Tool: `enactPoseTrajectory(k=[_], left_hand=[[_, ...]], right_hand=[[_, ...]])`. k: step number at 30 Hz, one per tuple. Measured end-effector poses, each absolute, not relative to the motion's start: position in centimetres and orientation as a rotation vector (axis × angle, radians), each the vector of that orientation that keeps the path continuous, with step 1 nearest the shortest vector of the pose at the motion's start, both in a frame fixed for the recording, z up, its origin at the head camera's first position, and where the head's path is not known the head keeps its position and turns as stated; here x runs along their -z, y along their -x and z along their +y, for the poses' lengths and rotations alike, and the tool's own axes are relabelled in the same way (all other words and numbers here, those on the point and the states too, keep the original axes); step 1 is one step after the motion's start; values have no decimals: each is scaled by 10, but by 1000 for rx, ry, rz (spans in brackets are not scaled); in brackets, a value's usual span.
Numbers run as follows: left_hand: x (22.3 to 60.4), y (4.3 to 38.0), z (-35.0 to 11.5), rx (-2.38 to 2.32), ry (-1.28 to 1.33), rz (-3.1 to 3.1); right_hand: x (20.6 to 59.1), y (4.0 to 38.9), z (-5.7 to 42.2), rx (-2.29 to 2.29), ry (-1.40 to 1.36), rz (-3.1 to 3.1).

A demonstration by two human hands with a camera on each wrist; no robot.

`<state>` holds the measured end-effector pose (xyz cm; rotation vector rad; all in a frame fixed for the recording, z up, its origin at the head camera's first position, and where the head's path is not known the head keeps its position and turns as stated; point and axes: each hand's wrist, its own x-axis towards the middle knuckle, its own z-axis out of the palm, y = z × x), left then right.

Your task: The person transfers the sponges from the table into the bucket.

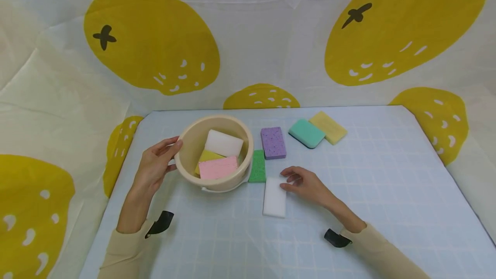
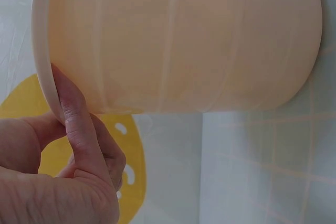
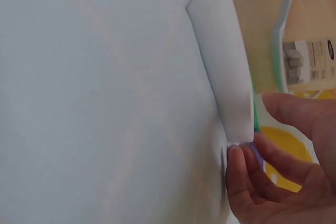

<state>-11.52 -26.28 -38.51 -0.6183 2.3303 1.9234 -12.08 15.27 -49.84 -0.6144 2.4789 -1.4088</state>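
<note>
My left hand [image 1: 155,162] grips the rim of a cream bucket [image 1: 182,154], thumb at the inner side and fingers outside; the left wrist view shows this pinch on the rim [image 2: 43,51]. Inside the bucket lie a white sponge [image 1: 224,143], a pink sponge [image 1: 218,168] and a partly covered yellow sponge [image 1: 204,157]. My right hand [image 1: 306,184] is at the far right corner of another white sponge [image 1: 274,199] on the table. In the right wrist view, its bent fingertips are right at that sponge's end, while the thumb stands apart from it.
Beside the bucket lie a green sponge [image 1: 257,167] and a purple sponge [image 1: 273,143]. Farther back, a teal sponge [image 1: 307,133] overlaps a yellow sponge [image 1: 329,126]. The bucket's handle [image 1: 228,190] hangs along its front. A fruit-print cloth [image 1: 271,46] rises behind the table.
</note>
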Motion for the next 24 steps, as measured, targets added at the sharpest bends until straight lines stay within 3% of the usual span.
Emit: enactPoseTrajectory(k=[15, 24], left_hand=[[383, 114, -262, -1929, 617, 2329], [383, 114, -261, -1919, 630, 2333]], right_hand=[[496, 108, 153, 1312, 694, 2523], [489, 107, 152, 1452, 557, 2364]])
